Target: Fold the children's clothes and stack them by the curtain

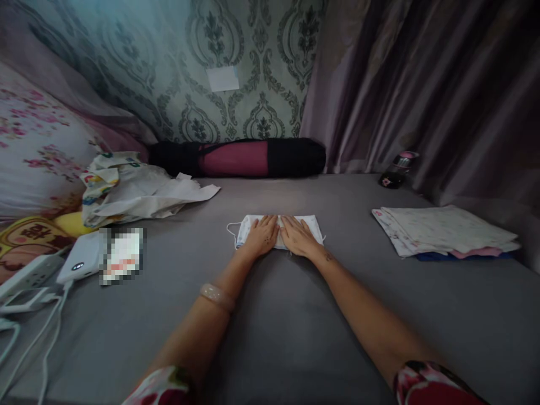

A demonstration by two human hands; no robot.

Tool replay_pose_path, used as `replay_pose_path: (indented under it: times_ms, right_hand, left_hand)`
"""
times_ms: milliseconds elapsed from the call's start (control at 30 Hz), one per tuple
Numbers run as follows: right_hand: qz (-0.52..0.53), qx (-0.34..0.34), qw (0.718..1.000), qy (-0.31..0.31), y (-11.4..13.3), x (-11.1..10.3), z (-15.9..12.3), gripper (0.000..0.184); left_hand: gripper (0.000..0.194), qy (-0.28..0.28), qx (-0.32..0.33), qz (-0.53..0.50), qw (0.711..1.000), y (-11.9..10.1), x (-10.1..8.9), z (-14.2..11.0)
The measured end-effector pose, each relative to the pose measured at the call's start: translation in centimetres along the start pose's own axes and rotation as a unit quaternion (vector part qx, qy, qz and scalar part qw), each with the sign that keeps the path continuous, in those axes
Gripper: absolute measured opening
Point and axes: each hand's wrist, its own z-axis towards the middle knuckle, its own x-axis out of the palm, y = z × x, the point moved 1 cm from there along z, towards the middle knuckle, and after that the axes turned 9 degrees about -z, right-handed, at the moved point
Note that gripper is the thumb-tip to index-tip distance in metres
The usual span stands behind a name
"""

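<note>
A folded white cloth with a faint print (312, 224) lies on the grey sheet in front of me. A thin white cord loops out from its left end, and loose threads show at its right end and lower edge. My left hand (262, 233) rests flat on the cloth's middle left, fingers stretched forward. Beside it, my right hand (297, 235) presses flat on the middle right, also with fingers extended. The two hands almost touch at the thumbs. Both palms and the cloth under them are hidden.
Folded cloths (447, 228) are stacked at right, with a dark bottle (396, 170) behind. Crumpled fabric (139, 188), a white power bank (82, 259), a power strip (34, 275) and cables lie left. A black-and-maroon roll (236, 158) lines the wall.
</note>
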Motion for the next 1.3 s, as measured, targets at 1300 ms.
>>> replay_pose_path:
  times_ms: [1300]
  right_hand:
    - [-0.037,0.066,0.996,-0.037,0.0,0.3,-0.7,0.053]
  left_hand:
    - [0.053,-0.041,-0.017,0.069,0.997,0.9,1.1,-0.5]
